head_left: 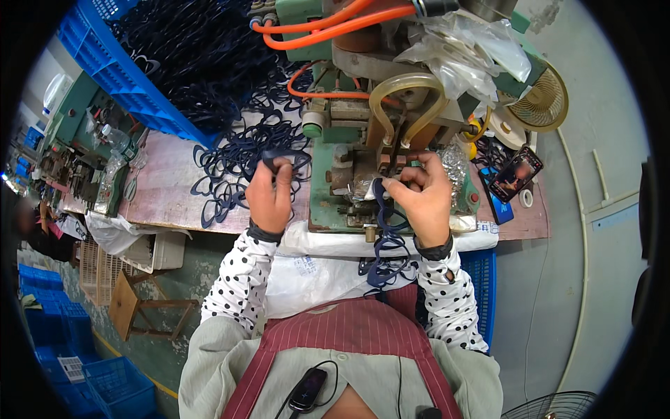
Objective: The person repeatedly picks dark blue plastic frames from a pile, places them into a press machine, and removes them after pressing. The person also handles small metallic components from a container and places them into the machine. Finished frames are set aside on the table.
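My left hand (271, 197) is closed, with thumb and fingers pinching a dark navy loop-shaped strap (287, 155) over the table, just left of the machine. My right hand (427, 200) is at the working head of a green bench machine (328, 188). Its thumb and fingers close on a navy strap (380, 188) beside the metal fixture. From there a chain of linked navy straps (388, 251) hangs over the table's front edge toward my lap. Exactly where the strap meets the fixture is hidden by my fingers.
Loose navy straps (227, 167) lie left of the machine, before a tilted blue crate (132, 77) heaped with more. Orange hoses (328, 31) and a plastic bag (467, 52) hang above. Two phones (516, 174) and a small fan (541, 101) are on the right.
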`<state>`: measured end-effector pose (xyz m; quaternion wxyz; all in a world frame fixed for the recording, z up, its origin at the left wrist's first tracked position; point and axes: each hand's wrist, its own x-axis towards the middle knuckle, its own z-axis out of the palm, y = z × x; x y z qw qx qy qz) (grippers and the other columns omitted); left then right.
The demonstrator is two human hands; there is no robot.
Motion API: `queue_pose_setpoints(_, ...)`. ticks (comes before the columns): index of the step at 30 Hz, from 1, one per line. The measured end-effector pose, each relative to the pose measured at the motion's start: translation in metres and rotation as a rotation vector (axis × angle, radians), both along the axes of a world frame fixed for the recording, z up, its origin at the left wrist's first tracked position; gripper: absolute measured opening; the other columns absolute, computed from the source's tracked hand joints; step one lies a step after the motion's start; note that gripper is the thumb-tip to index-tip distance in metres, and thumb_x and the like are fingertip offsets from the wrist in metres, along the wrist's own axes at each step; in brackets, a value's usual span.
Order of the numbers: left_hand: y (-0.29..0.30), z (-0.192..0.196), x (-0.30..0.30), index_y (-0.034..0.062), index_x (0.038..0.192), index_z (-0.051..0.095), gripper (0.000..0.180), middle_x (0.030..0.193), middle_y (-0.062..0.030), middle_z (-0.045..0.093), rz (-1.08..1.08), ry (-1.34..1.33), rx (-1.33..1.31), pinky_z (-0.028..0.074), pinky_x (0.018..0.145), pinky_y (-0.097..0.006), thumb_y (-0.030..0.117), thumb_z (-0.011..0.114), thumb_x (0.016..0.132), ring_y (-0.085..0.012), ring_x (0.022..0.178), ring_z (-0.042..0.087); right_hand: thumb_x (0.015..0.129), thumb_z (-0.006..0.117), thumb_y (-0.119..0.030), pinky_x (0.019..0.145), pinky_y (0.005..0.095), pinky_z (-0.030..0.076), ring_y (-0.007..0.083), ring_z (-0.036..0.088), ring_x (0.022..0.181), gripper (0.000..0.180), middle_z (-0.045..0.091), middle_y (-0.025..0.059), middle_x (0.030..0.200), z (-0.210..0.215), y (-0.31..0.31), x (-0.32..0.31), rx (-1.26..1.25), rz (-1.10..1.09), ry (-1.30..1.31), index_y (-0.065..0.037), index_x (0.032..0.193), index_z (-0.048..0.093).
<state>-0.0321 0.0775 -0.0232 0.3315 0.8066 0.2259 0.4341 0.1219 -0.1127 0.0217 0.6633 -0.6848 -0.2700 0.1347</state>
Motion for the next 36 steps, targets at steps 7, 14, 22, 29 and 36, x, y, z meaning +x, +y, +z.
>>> queue_pose_setpoints(7,-0.046,0.018,0.013,0.001,0.112,0.065,0.032,0.111,-0.015,0.067,-0.578,-0.276,0.636,0.052,0.086,-0.042,0.004,0.063,0.08,-0.0278,0.094,0.066,0.074,0.073,0.001,0.06,0.0201,0.042,0.0063,0.053,0.07,0.056,0.068,0.009,0.091,-0.012,0.007,-0.005,0.138,-0.05,0.079,0.004,0.121,0.042)
queue_pose_setpoints(14,-0.079,0.012,0.04,-0.0038,0.116,0.062,0.037,0.116,-0.0201,0.063,-0.858,-0.235,0.649,0.051,0.094,-0.047,0.01,0.067,0.082,-0.032,0.105,0.064,0.076,0.074,-0.007,0.081,0.0331,0.05,0.0216,0.065,0.088,0.041,0.069,0.0116,0.1,-0.055,-0.043,0.068,-0.199,-0.458,-0.536,-0.004,0.115,0.06)
queue_pose_setpoints(22,-0.077,0.008,0.039,-0.0021,0.115,0.063,0.036,0.118,-0.0182,0.063,-0.837,-0.211,0.631,0.051,0.095,-0.045,0.01,0.068,0.081,-0.0293,0.103,0.065,0.079,0.072,-0.02,0.075,0.0392,0.051,0.0312,0.066,0.087,0.03,0.067,0.0153,0.095,-0.098,-0.091,0.086,-0.689,-0.463,-0.477,-0.006,0.105,0.066)
queue_pose_setpoints(29,-0.081,0.007,0.033,0.0,0.117,0.061,0.036,0.121,-0.0162,0.062,-0.809,-0.173,0.629,0.047,0.1,-0.047,0.008,0.062,0.081,-0.0285,0.109,0.062,0.079,0.072,-0.022,0.072,0.0411,0.05,0.0342,0.064,0.081,0.018,0.066,0.0152,0.085,-0.123,-0.077,0.095,-0.688,-0.447,-0.555,-0.005,0.083,0.07)
queue_pose_setpoints(36,-0.069,-0.037,0.0,0.012,0.109,0.067,0.03,0.111,-0.0063,0.065,-0.443,-0.18,0.514,0.046,0.077,-0.038,0.01,0.068,0.078,-0.0224,0.095,0.061,0.087,0.067,-0.015,0.068,0.0316,0.049,0.0198,0.064,0.072,0.012,0.068,0.0087,0.079,-0.13,-0.083,0.097,-0.372,-0.502,-0.371,-0.004,0.093,0.066)
